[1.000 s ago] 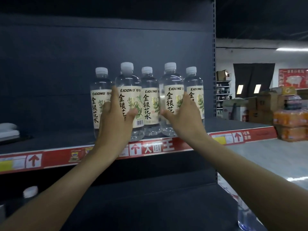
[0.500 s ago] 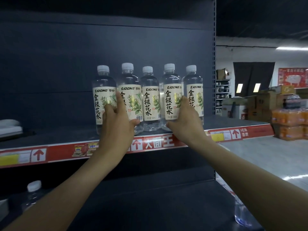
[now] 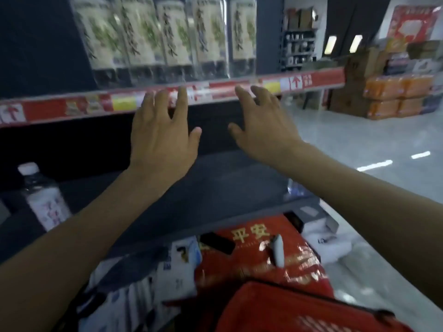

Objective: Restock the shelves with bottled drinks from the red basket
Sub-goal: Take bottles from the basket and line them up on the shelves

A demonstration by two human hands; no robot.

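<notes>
Below the left stretch of the red price strip (image 3: 239, 88) that fronts the upper shelf, a single white-capped bottle (image 3: 43, 197) stands on the lower shelf. Directly above the strip, five clear bottled drinks (image 3: 167, 37) with cream labels stand upright side by side, blurred and with their tops cut off by the frame. The left hand (image 3: 163, 135) is spread flat and holds nothing, its fingertips overlapping the strip. The right hand (image 3: 261, 125) is just beside it, also splayed and empty, reaching the strip's lower edge. Whether either hand touches the strip is unclear. Well below the strip, the red basket (image 3: 299, 312) shows at the bottom edge, with a red bag (image 3: 259, 255) printed with gold characters just behind it. Past the strip's right end, orange drink packs (image 3: 393, 94) are stacked on the floor.
</notes>
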